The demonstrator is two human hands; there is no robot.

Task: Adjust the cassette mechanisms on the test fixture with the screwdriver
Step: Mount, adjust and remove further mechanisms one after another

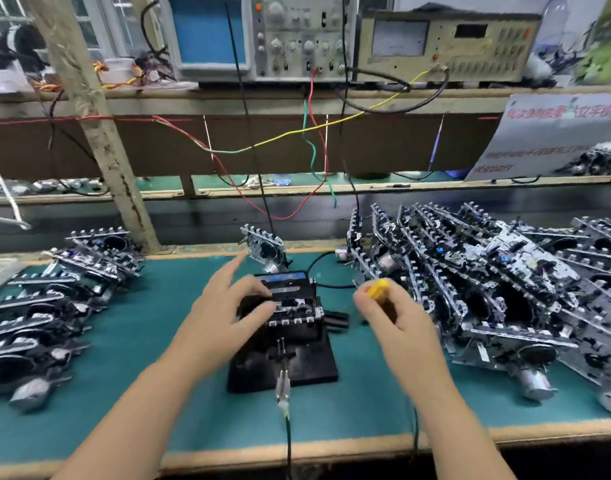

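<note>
While the left hand (228,306) rests straight-fingered on the cassette mechanism (290,306) seated in the test fixture (297,362), the right grip (387,310) clasps the screwdriver (378,288) just beside it, adjustment seemingly unstarted, a large pile (487,278) beyond

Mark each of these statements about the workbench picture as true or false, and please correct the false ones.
1. The right hand holds a screwdriver with a yellow handle. True.
2. The left hand holds the screwdriver. False: it rests with straight fingers on the cassette mechanism in the black test fixture.
3. The bench mat is red. False: it is green.
4. The bigger pile of mechanisms lies to the right of the fixture. True.
5. The oscilloscope stands on the mat beside the fixture. False: it stands on the shelf behind the bench.
</note>
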